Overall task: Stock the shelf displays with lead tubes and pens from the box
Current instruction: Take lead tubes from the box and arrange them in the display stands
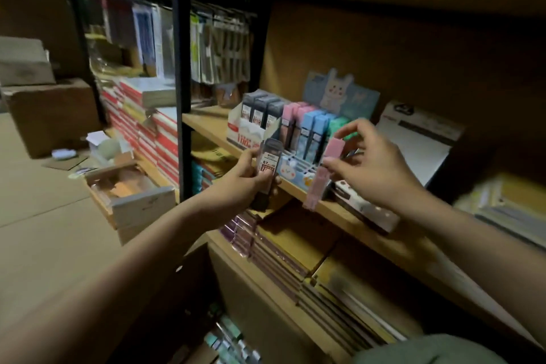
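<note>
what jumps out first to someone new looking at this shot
Two hands meet at the shelf edge: the left hand grips a dark lead tube, the right hand pinches a pink tube. Behind them on the shelf stands a bunny display with pastel tubes.
</note>
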Demonstrator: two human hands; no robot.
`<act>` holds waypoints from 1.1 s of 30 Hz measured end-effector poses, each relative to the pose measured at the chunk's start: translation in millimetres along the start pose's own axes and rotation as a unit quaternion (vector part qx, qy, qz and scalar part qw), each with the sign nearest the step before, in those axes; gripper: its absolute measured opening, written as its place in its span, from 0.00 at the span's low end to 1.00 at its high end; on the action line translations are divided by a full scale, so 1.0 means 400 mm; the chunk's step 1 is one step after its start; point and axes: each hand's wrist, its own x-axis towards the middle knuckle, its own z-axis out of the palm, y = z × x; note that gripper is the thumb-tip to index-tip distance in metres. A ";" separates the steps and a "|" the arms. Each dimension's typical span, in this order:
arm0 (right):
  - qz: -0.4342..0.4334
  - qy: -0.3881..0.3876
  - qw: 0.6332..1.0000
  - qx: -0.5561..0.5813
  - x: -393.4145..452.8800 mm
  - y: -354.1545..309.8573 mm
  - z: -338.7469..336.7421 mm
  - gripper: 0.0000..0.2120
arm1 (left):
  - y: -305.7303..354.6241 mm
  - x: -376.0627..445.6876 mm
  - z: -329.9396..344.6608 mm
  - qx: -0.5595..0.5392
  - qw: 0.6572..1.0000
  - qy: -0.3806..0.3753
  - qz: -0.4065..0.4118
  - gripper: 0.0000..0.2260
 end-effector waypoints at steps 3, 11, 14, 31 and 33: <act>-0.007 0.028 0.998 -0.060 0.071 -0.023 -0.038 0.17 | 0.021 0.022 0.000 -0.023 0.999 0.021 0.006 0.17; -0.101 0.070 0.974 -0.190 0.262 -0.084 0.023 0.13 | 0.050 0.055 -0.056 -0.070 0.996 0.053 0.010 0.17; -0.092 0.064 0.967 -0.229 0.309 -0.072 0.071 0.12 | 0.049 0.064 -0.083 -0.087 0.993 0.076 0.022 0.17; -0.033 0.030 0.953 -0.301 0.334 -0.024 0.144 0.11 | 0.021 0.097 -0.089 -0.111 0.990 0.084 0.024 0.18; -0.041 0.036 0.941 -0.333 0.334 -0.017 0.148 0.10 | 0.018 0.100 -0.087 -0.109 0.990 0.083 0.030 0.18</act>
